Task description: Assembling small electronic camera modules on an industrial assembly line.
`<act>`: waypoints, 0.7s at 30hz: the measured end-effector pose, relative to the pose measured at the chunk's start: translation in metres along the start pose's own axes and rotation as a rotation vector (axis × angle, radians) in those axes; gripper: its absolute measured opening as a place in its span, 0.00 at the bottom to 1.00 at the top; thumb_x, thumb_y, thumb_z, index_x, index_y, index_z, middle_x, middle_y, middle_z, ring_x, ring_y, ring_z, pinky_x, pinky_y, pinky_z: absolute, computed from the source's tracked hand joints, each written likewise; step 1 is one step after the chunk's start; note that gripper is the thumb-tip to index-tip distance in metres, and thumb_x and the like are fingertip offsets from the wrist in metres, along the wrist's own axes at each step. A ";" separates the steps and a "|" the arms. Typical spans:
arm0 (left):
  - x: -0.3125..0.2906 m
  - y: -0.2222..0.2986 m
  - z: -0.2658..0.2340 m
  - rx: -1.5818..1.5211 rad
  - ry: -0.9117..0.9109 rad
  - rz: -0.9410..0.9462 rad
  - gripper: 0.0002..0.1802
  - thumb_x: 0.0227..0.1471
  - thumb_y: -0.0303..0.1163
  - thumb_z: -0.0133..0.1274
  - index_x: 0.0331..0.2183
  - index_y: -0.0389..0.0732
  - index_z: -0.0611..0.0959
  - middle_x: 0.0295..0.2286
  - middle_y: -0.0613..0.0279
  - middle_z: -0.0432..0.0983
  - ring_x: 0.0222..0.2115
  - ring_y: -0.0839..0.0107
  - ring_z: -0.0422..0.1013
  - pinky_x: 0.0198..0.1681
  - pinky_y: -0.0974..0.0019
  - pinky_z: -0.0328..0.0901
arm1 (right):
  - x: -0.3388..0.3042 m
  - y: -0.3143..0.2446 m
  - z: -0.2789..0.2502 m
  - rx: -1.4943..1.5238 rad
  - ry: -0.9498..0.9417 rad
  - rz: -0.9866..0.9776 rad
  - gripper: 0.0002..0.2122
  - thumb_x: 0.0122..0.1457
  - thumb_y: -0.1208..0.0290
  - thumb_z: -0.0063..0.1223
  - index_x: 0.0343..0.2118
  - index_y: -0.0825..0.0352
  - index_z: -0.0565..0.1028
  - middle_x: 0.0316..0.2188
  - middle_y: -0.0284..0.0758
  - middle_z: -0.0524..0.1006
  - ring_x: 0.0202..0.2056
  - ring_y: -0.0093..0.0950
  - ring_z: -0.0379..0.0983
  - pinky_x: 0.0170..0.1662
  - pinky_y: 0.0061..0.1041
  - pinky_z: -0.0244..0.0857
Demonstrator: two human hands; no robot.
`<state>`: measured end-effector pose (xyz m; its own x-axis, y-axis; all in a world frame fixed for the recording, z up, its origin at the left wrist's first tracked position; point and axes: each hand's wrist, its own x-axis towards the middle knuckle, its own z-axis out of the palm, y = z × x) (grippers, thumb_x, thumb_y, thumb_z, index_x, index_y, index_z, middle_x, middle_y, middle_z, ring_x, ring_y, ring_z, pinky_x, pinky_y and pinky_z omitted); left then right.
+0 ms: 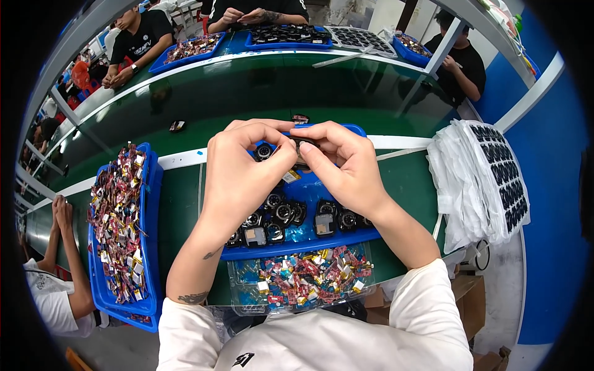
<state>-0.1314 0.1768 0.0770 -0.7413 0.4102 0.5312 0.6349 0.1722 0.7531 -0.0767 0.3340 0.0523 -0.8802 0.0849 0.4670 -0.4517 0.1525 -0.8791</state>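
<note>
My left hand [249, 166] and my right hand [344, 162] meet over a blue tray [297, 248]. Between both thumbs and fingertips they pinch a small black casing [302, 146], shaped like a watch housing; my fingers cover most of it. Several black casings [283, 214] with round faces lie in the tray below my wrists, some turned to show a grey or tan block. A small yellow-and-white battery piece [291, 177] is just under the held casing. Nearer to me, a clear plastic tray [240, 289] is full of small red circuit boards with silver batteries [315, 275].
At left stands a blue bin [150, 247] heaped with circuit boards and batteries. Stacked white trays [461, 179] with black parts stand at right. Beyond a white rail, a green conveyor belt [247, 83] carries a loose part [177, 126]. Other people work across and at left.
</note>
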 end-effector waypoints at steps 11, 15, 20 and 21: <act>0.002 0.002 0.005 0.024 -0.022 -0.008 0.05 0.42 0.26 0.61 0.26 0.34 0.85 0.33 0.55 0.81 0.36 0.68 0.74 0.43 0.66 0.65 | 0.009 0.005 -0.011 0.071 0.026 0.026 0.07 0.56 0.80 0.51 0.37 0.75 0.75 0.35 0.38 0.79 0.34 0.21 0.77 0.38 0.18 0.69; 0.003 0.000 0.000 0.117 0.050 0.080 0.06 0.42 0.26 0.61 0.26 0.35 0.85 0.32 0.55 0.81 0.34 0.68 0.74 0.41 0.67 0.66 | 0.015 -0.005 -0.016 0.095 0.076 0.163 0.08 0.56 0.79 0.52 0.38 0.75 0.75 0.34 0.38 0.79 0.36 0.21 0.76 0.40 0.18 0.70; 0.006 0.008 -0.005 0.092 -0.070 -0.105 0.05 0.44 0.26 0.61 0.27 0.34 0.84 0.27 0.61 0.79 0.30 0.76 0.73 0.37 0.73 0.66 | 0.013 -0.004 -0.017 0.105 0.105 0.169 0.08 0.54 0.79 0.55 0.37 0.74 0.75 0.32 0.38 0.79 0.35 0.20 0.76 0.40 0.19 0.70; 0.006 0.003 -0.004 -0.126 -0.151 -0.231 0.05 0.46 0.26 0.61 0.27 0.34 0.83 0.26 0.63 0.79 0.29 0.79 0.72 0.35 0.75 0.66 | 0.012 -0.004 -0.017 0.102 0.103 0.171 0.08 0.54 0.79 0.55 0.37 0.74 0.75 0.32 0.38 0.79 0.35 0.20 0.76 0.40 0.19 0.70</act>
<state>-0.1348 0.1764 0.0842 -0.8163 0.5034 0.2834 0.4143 0.1681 0.8945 -0.0831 0.3509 0.0631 -0.9280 0.2016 0.3134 -0.3144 0.0276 -0.9489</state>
